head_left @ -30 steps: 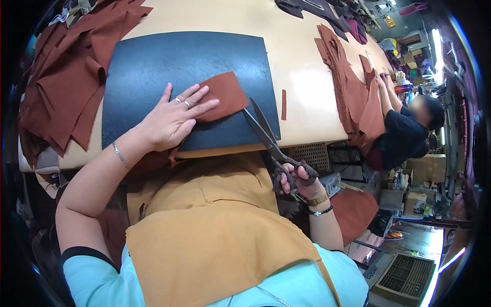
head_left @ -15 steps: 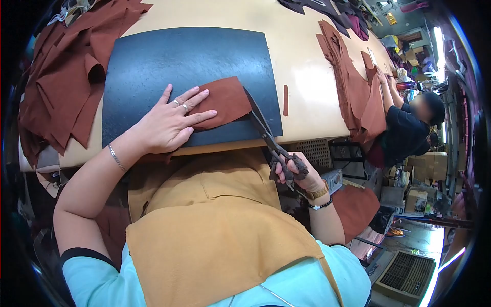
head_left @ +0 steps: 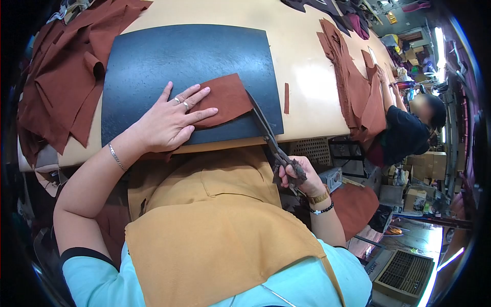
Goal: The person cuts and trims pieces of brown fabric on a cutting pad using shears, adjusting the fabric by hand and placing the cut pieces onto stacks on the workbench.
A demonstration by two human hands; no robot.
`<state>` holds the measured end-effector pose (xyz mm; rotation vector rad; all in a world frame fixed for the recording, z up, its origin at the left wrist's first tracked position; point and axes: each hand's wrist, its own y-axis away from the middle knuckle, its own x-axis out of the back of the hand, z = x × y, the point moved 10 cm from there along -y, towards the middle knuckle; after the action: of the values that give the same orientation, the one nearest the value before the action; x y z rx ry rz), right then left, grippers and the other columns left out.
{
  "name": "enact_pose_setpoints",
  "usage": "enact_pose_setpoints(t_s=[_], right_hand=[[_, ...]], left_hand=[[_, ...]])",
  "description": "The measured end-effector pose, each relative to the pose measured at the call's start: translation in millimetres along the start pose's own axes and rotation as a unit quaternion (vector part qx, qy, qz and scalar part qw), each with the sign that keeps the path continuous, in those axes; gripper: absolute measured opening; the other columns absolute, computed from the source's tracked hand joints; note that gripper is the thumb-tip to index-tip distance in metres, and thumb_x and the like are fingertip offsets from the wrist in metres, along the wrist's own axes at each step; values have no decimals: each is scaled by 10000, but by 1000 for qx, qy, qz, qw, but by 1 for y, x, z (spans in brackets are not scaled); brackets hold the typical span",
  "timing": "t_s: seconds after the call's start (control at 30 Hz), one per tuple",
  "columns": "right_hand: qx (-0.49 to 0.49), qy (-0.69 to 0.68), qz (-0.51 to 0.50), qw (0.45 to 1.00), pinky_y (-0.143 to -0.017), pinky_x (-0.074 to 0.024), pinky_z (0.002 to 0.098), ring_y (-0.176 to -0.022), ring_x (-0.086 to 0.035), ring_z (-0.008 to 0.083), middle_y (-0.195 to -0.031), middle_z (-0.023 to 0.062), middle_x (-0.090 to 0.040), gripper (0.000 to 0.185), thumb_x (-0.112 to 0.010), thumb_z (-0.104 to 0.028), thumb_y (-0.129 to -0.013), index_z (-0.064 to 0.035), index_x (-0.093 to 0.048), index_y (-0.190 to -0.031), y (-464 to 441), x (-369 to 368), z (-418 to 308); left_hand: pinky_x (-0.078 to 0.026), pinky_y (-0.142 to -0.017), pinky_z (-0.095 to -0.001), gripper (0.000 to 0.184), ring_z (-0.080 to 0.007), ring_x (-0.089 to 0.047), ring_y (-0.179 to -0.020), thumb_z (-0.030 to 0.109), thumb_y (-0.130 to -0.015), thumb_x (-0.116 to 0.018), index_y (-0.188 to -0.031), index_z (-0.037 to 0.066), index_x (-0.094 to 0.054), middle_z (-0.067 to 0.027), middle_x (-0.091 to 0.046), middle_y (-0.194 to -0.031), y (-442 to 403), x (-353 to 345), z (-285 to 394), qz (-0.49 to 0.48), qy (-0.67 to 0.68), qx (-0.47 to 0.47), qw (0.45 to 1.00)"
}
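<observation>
A reddish-brown leather-like piece (head_left: 228, 100) lies on a dark cutting mat (head_left: 153, 61) near the table's front edge. My left hand (head_left: 176, 112) rests flat on the piece's left part, fingers spread and holding it down. Wrapped round the handles of a large pair of scissors (head_left: 264, 125) is my right hand (head_left: 302, 176), just off the table's front edge. The scissor blades point up and left, with their tips beside the right edge of the piece. The blades look nearly closed. Part of the piece is hidden under my left fingers.
Stacked brown sheets (head_left: 66, 77) cover the table's left end. A narrow brown strip (head_left: 286, 98) lies right of the mat. Farther right is another brown pile (head_left: 353, 82), where a co-worker (head_left: 414, 120) has hands on the table. Dark pieces (head_left: 332, 13) lie at the back.
The scissor handles have come closer together as my right hand closed. The blades sit slightly farther right. My left hand has stayed on the piece.
</observation>
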<state>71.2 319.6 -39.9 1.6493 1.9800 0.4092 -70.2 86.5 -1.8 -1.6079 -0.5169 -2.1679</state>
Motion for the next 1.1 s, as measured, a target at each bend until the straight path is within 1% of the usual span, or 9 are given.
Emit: enact_pose_setpoints(t_s=[0.23, 0.47, 0.67, 0.87, 1.1], right_hand=[[4, 31, -6, 1000, -557, -460, 220, -579, -570, 93, -642, 27, -599, 225, -641, -230, -894, -23, -610, -810, 5, 1, 2], [18, 9, -16, 1000, -570, -461, 213, -588, -569, 86, -650, 24, -602, 242, -644, -249, -894, -26, -612, -807, -12, -8, -8], [3, 41, 11, 999, -563, -457, 216, -586, -565, 85, -646, 22, -597, 240, -640, -246, -898, -28, -611, -800, -3, -3, -5], [14, 13, 1, 1000, -570, -459, 225, -590, -566, 89, -656, 26, -602, 251, -644, -254, -900, -25, -610, -802, -9, -7, -5], [22, 23, -4, 999, -576, -464, 227, -586, -570, 92, -644, 27, -602, 245, -639, -249, -902, -26, -612, -805, -19, -6, -10]], left_hand=[[-105, -1093, -655, 595, -300, -165, -1439, 219, -833, -411, -1428, 241, -403, -119, -176, -1563, 0, 0, 1, 4, -1, -2, 1000], [-113, -1090, -658, 590, -301, -169, -1438, 223, -839, -404, -1429, 239, -401, -119, -176, -1562, 2, 3, 11, -4, -4, -9, 1000], [-111, -1093, -655, 586, -294, -156, -1442, 225, -843, -398, -1428, 239, -404, -113, -168, -1566, 2, 1, 9, 0, -8, -4, 1000], [-107, -1092, -658, 591, -296, -159, -1442, 230, -837, -407, -1428, 238, -404, -116, -170, -1565, 2, 1, 12, -7, -3, -15, 1000], [-104, -1092, -660, 596, -302, -161, -1441, 242, -834, -416, -1430, 246, -400, -126, -170, -1563, 2, 0, 13, -6, -1, -21, 1000]])
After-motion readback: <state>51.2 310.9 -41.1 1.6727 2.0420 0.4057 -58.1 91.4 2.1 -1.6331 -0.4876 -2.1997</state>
